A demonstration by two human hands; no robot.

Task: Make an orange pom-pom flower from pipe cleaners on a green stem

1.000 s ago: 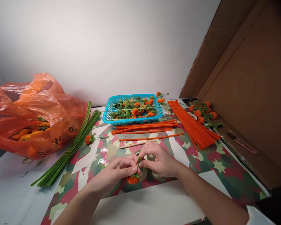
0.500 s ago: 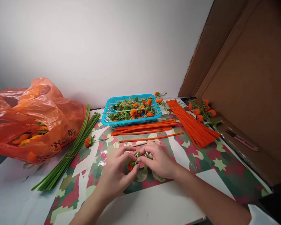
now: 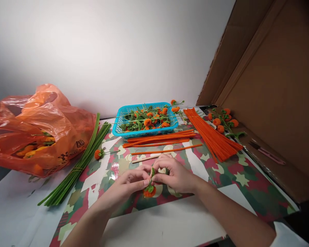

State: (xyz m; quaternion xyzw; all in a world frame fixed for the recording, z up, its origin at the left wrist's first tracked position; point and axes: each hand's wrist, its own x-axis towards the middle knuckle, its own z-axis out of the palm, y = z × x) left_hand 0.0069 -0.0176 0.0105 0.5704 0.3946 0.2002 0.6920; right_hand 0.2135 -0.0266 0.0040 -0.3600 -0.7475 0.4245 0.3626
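Note:
Between both hands is an orange pompom flower with a green stem, its bloom hanging toward me. My left hand pinches the green part just above the bloom, thumb against fingers. My right hand grips the stem's upper end between thumb and forefinger. A thin wooden stick lies just beyond my fingers. Behind it rests a single orange pipe cleaner. Part of the stem is hidden by my fingertips.
A blue basket of orange flowers stands at the back. Orange pipe cleaners fan out at right, near a pink-handled cutter. Green pipe cleaners and an orange plastic bag lie left. A cardboard wall borders the right.
My left hand has turned and closed its fingers on the green part. The flower's bloom has swung toward me and right, showing more fully. My right hand has barely moved.

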